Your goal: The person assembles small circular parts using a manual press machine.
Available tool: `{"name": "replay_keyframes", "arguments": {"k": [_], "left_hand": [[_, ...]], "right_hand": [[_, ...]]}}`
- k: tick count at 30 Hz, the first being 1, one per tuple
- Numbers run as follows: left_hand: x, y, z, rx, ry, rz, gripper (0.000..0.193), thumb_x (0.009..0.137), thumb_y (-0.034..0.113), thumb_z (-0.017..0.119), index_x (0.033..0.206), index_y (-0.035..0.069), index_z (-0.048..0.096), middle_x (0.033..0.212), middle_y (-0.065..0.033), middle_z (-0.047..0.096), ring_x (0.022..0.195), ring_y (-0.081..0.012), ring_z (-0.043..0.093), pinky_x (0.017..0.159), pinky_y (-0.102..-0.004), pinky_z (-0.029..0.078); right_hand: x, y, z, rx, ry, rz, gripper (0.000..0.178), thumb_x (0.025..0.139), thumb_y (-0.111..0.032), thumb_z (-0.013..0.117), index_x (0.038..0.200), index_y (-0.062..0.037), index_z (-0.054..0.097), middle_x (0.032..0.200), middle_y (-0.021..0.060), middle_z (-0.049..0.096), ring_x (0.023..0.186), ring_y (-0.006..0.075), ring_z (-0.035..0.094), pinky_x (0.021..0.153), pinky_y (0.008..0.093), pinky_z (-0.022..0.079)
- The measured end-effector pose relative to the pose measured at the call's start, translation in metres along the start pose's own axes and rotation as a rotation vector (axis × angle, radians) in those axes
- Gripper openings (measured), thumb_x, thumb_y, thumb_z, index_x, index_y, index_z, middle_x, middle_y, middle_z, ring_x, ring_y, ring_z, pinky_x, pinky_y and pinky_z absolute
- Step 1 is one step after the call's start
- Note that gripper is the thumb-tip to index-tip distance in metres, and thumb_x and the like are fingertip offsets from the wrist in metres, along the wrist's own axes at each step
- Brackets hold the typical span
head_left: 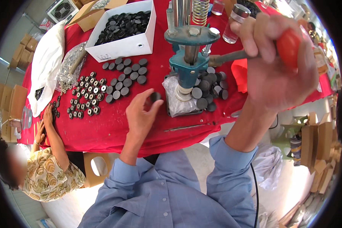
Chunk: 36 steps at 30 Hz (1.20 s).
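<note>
My left hand [139, 114] pinches a black round cap [155, 97] between thumb and fingers, just left of the press. My right hand [279, 78] is raised, its fingers closed about the red ball knob [288, 47] at the end of the lever [231, 57]. That lever runs into a teal hand press [187, 68] with a steel column. Under the press's ram, clear plastic wrapping [180, 104] covers the base. A heap of black caps [207, 89] lies right of the ram.
A white box [121, 49] of black discs stands on the red cloth [114, 131]. Flat caps [127, 78] and pieces with metal centres [88, 95] are laid out in front. At left, a co-worker [51, 167] has both hands at the table. Behind the press stand a spring [200, 13] and a jar [233, 28].
</note>
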State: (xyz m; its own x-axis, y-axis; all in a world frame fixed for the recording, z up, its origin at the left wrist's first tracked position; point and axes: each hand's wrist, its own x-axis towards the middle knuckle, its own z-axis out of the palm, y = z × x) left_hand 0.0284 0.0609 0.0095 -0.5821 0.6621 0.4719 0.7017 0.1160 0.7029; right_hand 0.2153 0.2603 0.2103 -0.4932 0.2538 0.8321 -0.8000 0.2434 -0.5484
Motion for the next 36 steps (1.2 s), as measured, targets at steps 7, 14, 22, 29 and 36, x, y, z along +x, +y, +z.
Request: {"name": "replay_keyframes", "arguments": {"k": [7,14,22,29,36], "left_hand": [[0.015,0.032,0.05,-0.14,-0.073,0.124,0.059,0.075,0.015,0.091,0.124,0.0,0.061,0.1,-0.013,0.071,0.075,-0.0232,0.067,0.065,-0.0334,0.055],[0.018,0.043,0.053,-0.141,-0.079,0.071,0.068,0.075,0.02,0.091,0.13,0.001,0.057,0.1,-0.0149,0.069,0.08,-0.0259,0.068,0.066,-0.0352,0.056],[0.043,-0.01,0.017,0.231,0.084,0.235,0.034,0.086,0.014,0.079,0.116,0.003,0.067,0.115,-0.0152,0.066,0.101,-0.0326,0.064,0.085,-0.0424,0.053],[0.046,-0.051,0.011,0.444,-0.048,0.161,0.036,0.085,0.008,0.076,0.12,0.004,0.067,0.123,-0.0145,0.061,0.104,-0.0361,0.061,0.088,-0.0453,0.051],[0.04,-0.048,0.012,0.181,-0.085,0.074,0.035,0.084,0.005,0.078,0.117,0.002,0.069,0.11,-0.014,0.065,0.091,-0.0312,0.066,0.078,-0.0411,0.054]], "right_hand": [[0.019,0.007,0.022,-0.397,0.359,-0.008,0.048,0.101,-0.045,0.049,0.08,-0.0043,0.063,0.059,0.0001,0.051,0.052,0.0118,0.046,0.059,0.0295,0.047],[-0.01,0.005,0.002,-0.039,-0.035,-0.06,0.049,0.101,-0.045,0.045,0.113,-0.0016,0.064,0.074,0.0013,0.041,0.071,0.0186,0.042,0.096,0.0496,0.041],[-0.114,-0.003,0.047,-0.202,0.237,-0.097,0.032,0.086,-0.049,0.065,0.087,-0.0179,0.056,0.07,-0.0008,0.04,0.077,0.0209,0.045,0.111,0.0556,0.031],[-0.132,0.001,0.049,-0.277,0.277,-0.073,0.036,0.083,-0.054,0.068,0.087,-0.0202,0.055,0.07,-0.0018,0.04,0.08,0.0227,0.046,0.114,0.0547,0.025],[-0.082,-0.005,0.037,-0.2,0.218,-0.106,0.038,0.088,-0.053,0.067,0.093,-0.0172,0.056,0.07,-0.0005,0.042,0.072,0.0211,0.045,0.104,0.0535,0.037]]}}
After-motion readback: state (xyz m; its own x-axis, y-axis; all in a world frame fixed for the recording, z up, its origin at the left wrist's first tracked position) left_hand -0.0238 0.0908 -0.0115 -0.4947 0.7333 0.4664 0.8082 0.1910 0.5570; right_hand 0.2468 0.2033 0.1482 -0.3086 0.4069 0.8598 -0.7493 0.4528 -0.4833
